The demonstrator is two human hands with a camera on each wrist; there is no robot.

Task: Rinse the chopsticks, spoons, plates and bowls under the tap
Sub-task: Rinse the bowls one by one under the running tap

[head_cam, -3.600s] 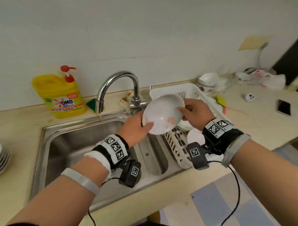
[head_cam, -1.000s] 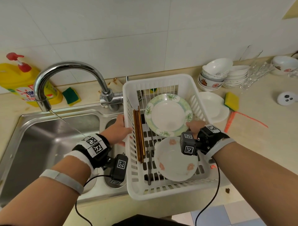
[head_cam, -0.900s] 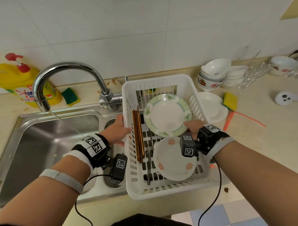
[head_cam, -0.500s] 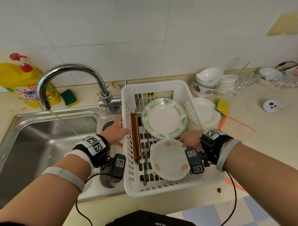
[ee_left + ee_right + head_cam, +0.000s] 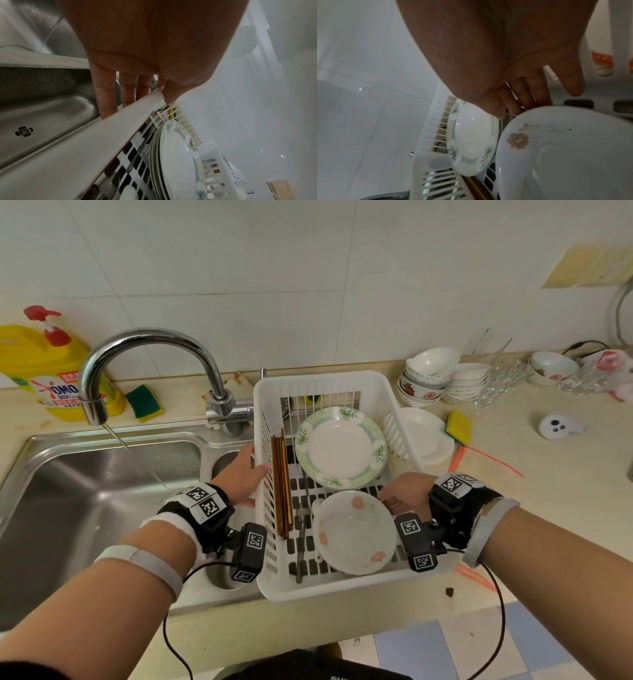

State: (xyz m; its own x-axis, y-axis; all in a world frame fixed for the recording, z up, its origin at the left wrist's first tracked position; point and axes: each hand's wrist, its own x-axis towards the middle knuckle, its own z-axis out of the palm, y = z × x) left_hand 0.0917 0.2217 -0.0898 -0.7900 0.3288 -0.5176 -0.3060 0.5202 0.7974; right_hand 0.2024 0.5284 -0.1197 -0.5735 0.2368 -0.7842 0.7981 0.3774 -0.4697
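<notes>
A white plastic basket (image 5: 383,392) sits on the counter to the right of the sink. Inside lie brown chopsticks (image 5: 281,481), a green-rimmed plate (image 5: 340,448), a metal spoon (image 5: 300,539) and a white bowl with pink flowers (image 5: 354,532), tilted on the basket floor. My left hand (image 5: 246,470) grips the basket's left rim (image 5: 102,132), thumb over it and fingers (image 5: 106,94) outside. My right hand (image 5: 399,494) lies at the bowl's far right rim with its fingers (image 5: 525,94) fairly straight behind the bowl (image 5: 565,155), beside the plate (image 5: 472,138). The tap (image 5: 150,344) runs a thin stream.
The steel sink (image 5: 85,501) fills the left. A yellow detergent bottle (image 5: 41,371) and green sponge (image 5: 144,404) stand behind it. Right of the basket are white plates (image 5: 428,433), a yellow sponge (image 5: 459,422), stacked bowls (image 5: 435,381), glasses (image 5: 496,378) and a small white device (image 5: 555,426).
The flowered bowl, earlier held up in both hands near the tap, now lies in the basket. Over the last second my right hand drew slightly nearer along its rim; my left stayed on the basket.
</notes>
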